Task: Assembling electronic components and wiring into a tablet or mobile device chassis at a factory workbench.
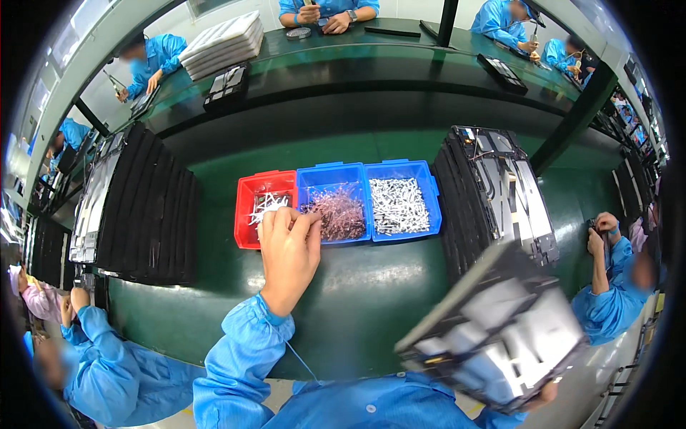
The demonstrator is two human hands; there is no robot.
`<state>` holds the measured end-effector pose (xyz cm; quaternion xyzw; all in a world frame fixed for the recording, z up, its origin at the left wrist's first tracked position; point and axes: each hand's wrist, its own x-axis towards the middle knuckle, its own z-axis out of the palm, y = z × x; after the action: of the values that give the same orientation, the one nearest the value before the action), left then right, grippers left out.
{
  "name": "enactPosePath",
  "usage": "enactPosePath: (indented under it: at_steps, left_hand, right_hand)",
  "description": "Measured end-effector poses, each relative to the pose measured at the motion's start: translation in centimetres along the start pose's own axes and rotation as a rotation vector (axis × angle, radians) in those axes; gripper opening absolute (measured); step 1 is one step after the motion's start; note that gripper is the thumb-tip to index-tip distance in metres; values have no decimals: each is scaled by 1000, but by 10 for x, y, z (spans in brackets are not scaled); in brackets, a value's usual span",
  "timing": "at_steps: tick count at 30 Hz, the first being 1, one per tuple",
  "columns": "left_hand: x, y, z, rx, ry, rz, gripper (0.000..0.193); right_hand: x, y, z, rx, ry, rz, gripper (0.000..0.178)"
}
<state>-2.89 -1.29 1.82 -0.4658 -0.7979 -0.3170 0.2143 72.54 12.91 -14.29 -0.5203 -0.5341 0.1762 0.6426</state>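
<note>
My left hand reaches over the front edge of the bins, palm down, between the red bin and the middle blue bin. Its thumb and fingers are pinched together; whatever is between them is too small to make out. White strip-like pieces lie in the red bin, and a heap of fine pinkish-brown wire-like parts fills the middle one. At the lower right, my right hand grips a flat black-framed panel with silver patches, tilted and blurred by motion. Most of that hand is hidden behind the panel.
Another blue bin holds small white-and-black pieces. Tall stacks of black-edged panels stand left and right on the green table. Co-workers in blue sit at both sides and across, near a stack of white trays.
</note>
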Motion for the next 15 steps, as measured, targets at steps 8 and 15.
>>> enactPosePath:
  at_steps: [8, 15]
  left_hand:
    - [16, 7, 18, -73, -16, -43, 13]
    - [12, 2, 18, -57, -1, -31, 14]
  right_hand:
    - [-123, -270, 251, 514, -859, 701, 71]
    - [-203, -267, 261, 753, -719, 946, 47]
